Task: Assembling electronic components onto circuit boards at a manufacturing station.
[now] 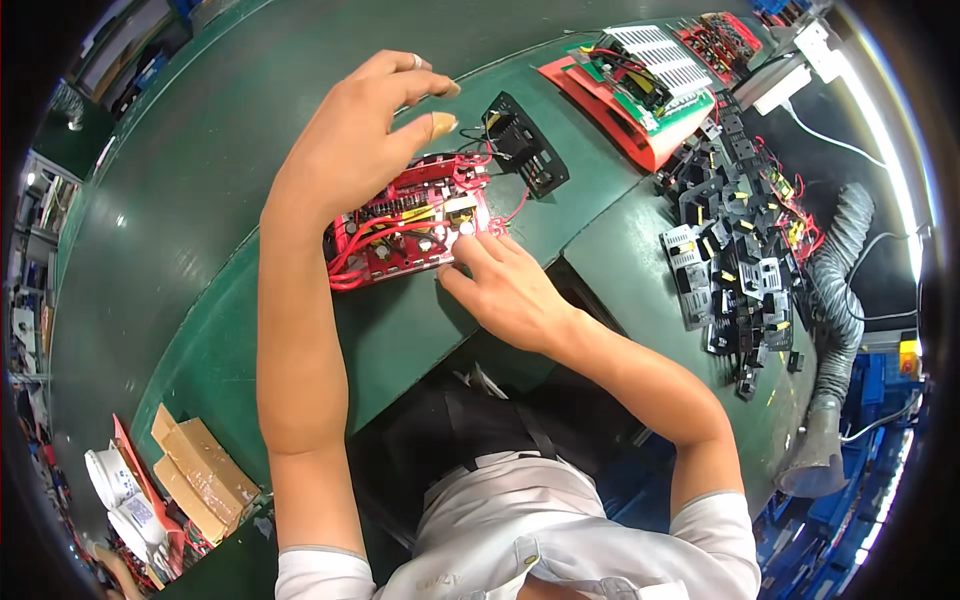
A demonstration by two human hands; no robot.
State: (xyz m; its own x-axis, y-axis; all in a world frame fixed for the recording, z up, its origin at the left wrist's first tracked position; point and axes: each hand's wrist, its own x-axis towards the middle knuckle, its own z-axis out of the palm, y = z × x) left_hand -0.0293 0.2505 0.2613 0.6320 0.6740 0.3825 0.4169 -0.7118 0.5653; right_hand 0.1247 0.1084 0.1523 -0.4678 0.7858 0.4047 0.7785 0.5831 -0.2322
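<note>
On the green bench lies a red circuit board assembly [400, 250] with red, black and yellow wires, coils and a row of parts along its far side. My left hand [350, 140] is raised over its far left part, thumb and fingers apart, holding nothing; a ring is on one finger. The palm and wrist hide some of the board. My right hand [510, 295] grips the board's near right corner, thumb at the near edge and fingertips over the top. A black end panel [525, 145] with sockets stands just beyond, joined to the board by wires.
Back right, a green board with a finned metal heatsink [655, 60] lies on a red sheet [615, 120]. Many black panels with wires [735, 230] are heaped at right, beside a grey flexible duct [840, 270]. A cardboard box [205, 475] and white spools [120, 490] sit lower left.
</note>
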